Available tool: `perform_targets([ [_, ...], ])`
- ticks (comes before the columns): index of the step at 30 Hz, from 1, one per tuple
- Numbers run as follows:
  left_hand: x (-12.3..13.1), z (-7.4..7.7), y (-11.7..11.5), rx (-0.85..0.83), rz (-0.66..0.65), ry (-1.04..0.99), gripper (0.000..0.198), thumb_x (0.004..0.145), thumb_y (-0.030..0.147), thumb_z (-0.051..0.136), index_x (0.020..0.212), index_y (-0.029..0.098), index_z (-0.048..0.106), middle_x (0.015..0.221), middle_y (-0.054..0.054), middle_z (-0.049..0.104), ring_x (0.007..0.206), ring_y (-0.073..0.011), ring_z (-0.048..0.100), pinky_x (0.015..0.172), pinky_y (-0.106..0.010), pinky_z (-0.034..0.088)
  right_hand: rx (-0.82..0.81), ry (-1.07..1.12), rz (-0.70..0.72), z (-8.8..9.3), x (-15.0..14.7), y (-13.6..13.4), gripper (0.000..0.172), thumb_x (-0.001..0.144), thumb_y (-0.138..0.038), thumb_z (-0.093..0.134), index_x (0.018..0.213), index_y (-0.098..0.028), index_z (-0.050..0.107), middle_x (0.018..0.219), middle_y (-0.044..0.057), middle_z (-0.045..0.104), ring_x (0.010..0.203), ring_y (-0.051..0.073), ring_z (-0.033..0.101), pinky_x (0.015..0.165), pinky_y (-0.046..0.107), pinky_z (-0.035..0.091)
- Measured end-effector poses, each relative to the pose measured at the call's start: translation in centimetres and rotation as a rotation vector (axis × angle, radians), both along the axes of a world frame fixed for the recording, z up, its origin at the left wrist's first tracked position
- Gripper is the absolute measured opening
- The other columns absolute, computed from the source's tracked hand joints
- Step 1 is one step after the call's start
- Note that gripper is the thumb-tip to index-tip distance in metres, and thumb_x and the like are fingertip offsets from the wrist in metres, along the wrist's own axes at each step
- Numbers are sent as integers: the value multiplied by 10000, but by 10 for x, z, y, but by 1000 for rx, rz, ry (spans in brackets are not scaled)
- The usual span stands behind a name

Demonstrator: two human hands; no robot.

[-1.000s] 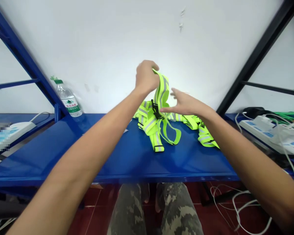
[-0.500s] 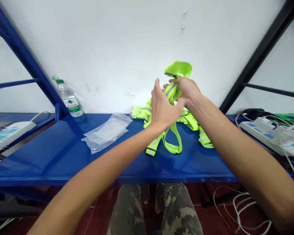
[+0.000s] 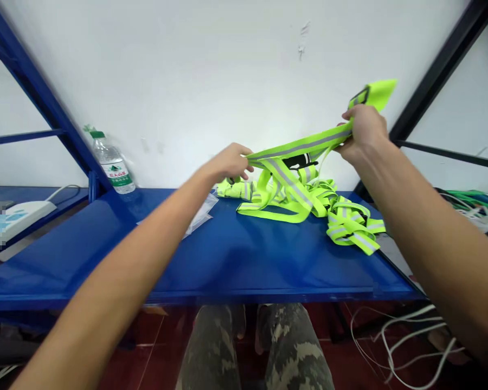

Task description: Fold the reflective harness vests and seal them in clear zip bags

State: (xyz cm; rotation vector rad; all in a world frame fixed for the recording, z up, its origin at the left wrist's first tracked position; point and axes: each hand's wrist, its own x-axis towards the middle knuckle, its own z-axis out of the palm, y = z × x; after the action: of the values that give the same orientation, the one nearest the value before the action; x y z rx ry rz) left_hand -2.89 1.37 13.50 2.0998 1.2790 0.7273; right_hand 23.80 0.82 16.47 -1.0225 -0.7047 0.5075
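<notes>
The left hand (image 3: 232,162) at 8 o'clock and right hand (image 3: 365,132) at 2 gripped a neon-yellow, grey-striped fabric strap (image 3: 305,145), seemingly light, limp, best held near its ends.

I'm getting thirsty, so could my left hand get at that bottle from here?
Probably yes: nothing upright stands between your left hand and the bottle, though that hand would first have to release the yellow-green strap.

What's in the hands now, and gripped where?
A yellow-green reflective strap: left hand at the raised stretch's left end, right hand just below a black buckle.
</notes>
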Motion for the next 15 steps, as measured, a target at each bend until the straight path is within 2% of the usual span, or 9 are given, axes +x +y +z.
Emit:
perform_targets([
  [3, -22, 31, 7, -135, -90, 123, 99, 744, 219, 719, 834, 178, 724, 683, -70, 605, 606, -204, 628, 558, -337, 457, -61, 27, 3, 6, 7, -16, 226, 796, -16, 528, 970, -150, 473, 1073, 61, 560, 979, 189, 614, 712, 408, 486],
  [6, -42, 58, 12, -179, -153, 210, 257, 715, 404, 806, 753, 172, 702, 617, -52, 508, 573, -200, 590, 544, -351, 434, -56, -40, 70, 14, 12, -33, 182, 760, 5, 568, 898, -106, 528, 1118, 95, 618, 997, 221, 646, 692, 404, 479],
  [9, -59, 79, 16, -188, -208, 188, 409, 750, 556, 754, 727, 155, 675, 609, -51, 473, 562, -171, 548, 560, -367, 425, -32, -182, 58, 26, 17, -51, 119, 758, 8, 582, 854, -61, 599, 1130, 139, 664, 1032, 267, 666, 659, 369, 477],
  [11, -66, 85, 22, -126, -214, 117, 432, 779, 593, 709, 729, 167, 668, 605, -52, 471, 565, -165, 540, 569, -371, 435, -29, -351, -20, 34, 20, -58, 83, 763, -46, 620, 844, -42, 640, 1099, 172, 688, 1069, 335, 660, 601, 308, 460],
  [13, -64, 83, 34, 9, -156, 10, 373, 782, 549, 727, 742, 183, 670, 620, -59, 500, 601, -188, 579, 592, -377, 463, -95, -481, -100, 39, 23, -54, 109, 730, -76, 674, 812, -5, 659, 1098, 225, 690, 1131, 414, 617, 554, 237, 426],
  [15, -54, 76, 52, 108, -29, -82, 287, 799, 448, 744, 780, 171, 672, 670, -71, 551, 669, -218, 633, 632, -389, 487, -211, -414, -65, 42, 20, -40, 121, 706, -48, 666, 763, 53, 632, 1146, 293, 659, 1190, 456, 560, 546, 200, 408],
])
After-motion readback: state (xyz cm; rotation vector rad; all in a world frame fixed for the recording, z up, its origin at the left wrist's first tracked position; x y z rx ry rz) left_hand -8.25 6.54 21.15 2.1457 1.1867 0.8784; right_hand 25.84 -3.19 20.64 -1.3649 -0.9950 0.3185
